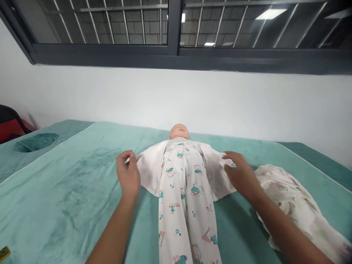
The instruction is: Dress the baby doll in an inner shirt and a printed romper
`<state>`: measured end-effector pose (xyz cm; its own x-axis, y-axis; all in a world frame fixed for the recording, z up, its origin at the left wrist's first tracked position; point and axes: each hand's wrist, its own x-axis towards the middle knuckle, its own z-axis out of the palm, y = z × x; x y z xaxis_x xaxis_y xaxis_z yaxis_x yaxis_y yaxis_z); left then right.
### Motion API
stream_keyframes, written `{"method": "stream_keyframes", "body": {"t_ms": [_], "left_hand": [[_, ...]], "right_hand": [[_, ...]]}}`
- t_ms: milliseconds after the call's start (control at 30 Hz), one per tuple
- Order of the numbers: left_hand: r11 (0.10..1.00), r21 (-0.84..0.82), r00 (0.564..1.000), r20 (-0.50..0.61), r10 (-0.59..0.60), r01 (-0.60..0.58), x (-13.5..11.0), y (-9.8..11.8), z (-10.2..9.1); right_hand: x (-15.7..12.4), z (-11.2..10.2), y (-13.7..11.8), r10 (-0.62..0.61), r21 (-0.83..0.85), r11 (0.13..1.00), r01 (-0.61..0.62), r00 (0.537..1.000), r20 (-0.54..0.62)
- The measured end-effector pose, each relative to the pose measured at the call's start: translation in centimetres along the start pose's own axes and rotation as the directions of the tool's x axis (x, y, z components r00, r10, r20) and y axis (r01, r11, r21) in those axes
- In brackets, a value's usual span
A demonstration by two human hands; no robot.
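A baby doll lies on its back, its bare head toward the wall. Over its body is spread a long white baby garment printed with small animals and houses, its plain side flaps fanned out left and right. At the left flap's outer edge, my left hand has its fingers curled toward the thumb, seemingly pinching the cloth. My right hand reaches over the right flap's outer edge, thumb and fingers apart, fingertips at the cloth. The doll's arms and legs are hidden.
A crumpled pale patterned cloth lies right of my right forearm. Green plush covers the bed, with a round hole at its left end. A red and black bag sits far left. Behind are a white wall and a barred window.
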<state>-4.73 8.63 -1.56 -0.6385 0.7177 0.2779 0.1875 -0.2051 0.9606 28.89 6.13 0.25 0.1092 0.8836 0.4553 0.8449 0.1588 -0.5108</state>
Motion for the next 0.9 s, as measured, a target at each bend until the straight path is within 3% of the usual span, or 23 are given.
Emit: {"method": "stream_keyframes", "body": {"t_ms": [67,167,233,300,333,400,500,600,667,733,833,900], "left_hand": [[0.978,0.110,0.967,0.208,0.150,-0.175,0.8,0.6,2.0],[0.882,0.252,0.819,0.530,0.219,-0.399,2.1,0.8,5.9],[0.774,0.324,0.703,0.679,0.211,-0.545,3.0,0.3,7.7],[0.654,0.402,0.638,0.753,0.161,-0.640,4.0,-0.5,8.3],[0.604,0.448,0.635,0.761,0.129,-0.659,4.6,-0.9,8.2],[0.540,0.543,0.675,0.735,0.063,-0.643,5.9,-1.8,7.5],[0.517,0.650,0.756,0.655,-0.008,-0.557,7.8,-2.9,6.2],[0.508,0.694,0.792,0.609,-0.038,-0.510,8.6,-3.3,5.6],[0.508,0.696,0.795,0.606,-0.036,-0.508,8.5,-3.2,5.6],[0.509,0.687,0.788,0.615,-0.029,-0.518,8.1,-3.0,5.6],[0.504,0.632,0.728,0.686,-0.009,-0.589,7.4,-2.7,5.5],[0.482,0.595,0.683,0.730,0.009,-0.643,7.2,-2.7,5.4]], "right_hand": [[1.7,1.2,-4.8,-0.074,0.145,0.988,0.059,0.992,0.104],[5.0,4.5,-11.0,-0.227,0.304,0.940,0.157,0.951,0.210],[7.2,7.1,-13.3,-0.338,0.299,0.920,0.253,0.898,0.280],[8.8,9.3,-14.0,-0.395,0.183,0.918,0.351,0.843,0.366],[9.3,10.1,-13.9,-0.397,0.111,0.915,0.388,0.822,0.408],[9.8,10.8,-13.3,-0.384,-0.005,0.901,0.434,0.803,0.457],[10.3,10.7,-12.5,-0.374,-0.052,0.890,0.454,0.788,0.489],[11.6,10.5,-13.2,-0.316,-0.097,0.888,0.449,0.750,0.582],[12.8,11.1,-14.4,-0.264,-0.152,0.867,0.474,0.697,0.667],[13.7,12.2,-15.9,-0.196,-0.193,0.834,0.517,0.605,0.772],[14.2,13.8,-17.6,-0.086,-0.215,0.804,0.554,0.466,0.880],[14.2,14.3,-18.0,-0.063,-0.225,0.799,0.558,0.450,0.891]]}}
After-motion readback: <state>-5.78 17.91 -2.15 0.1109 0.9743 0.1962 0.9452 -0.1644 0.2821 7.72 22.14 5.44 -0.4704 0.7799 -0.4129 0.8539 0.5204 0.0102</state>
